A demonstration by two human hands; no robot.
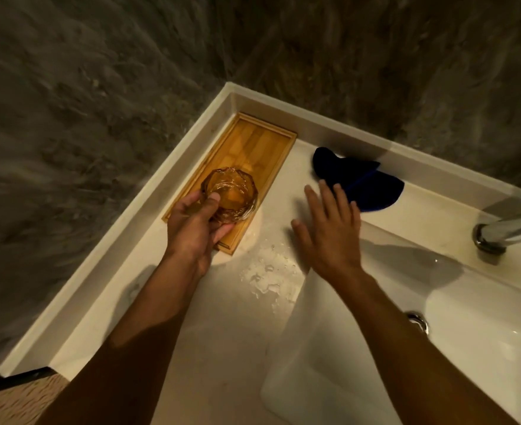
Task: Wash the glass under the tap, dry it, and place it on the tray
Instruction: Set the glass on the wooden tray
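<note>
Pale counter (222,332): glass (230,194) on tray (253,145), left hand (191,231) around it.

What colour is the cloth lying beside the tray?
Dark blue cloth, seen best in the head view.

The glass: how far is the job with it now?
Washing and drying look finished: the tap runs no water and the cloth lies aside. In hand: the left hand holds the glass over the tray. Left: release it. The right hand is empty.
</note>
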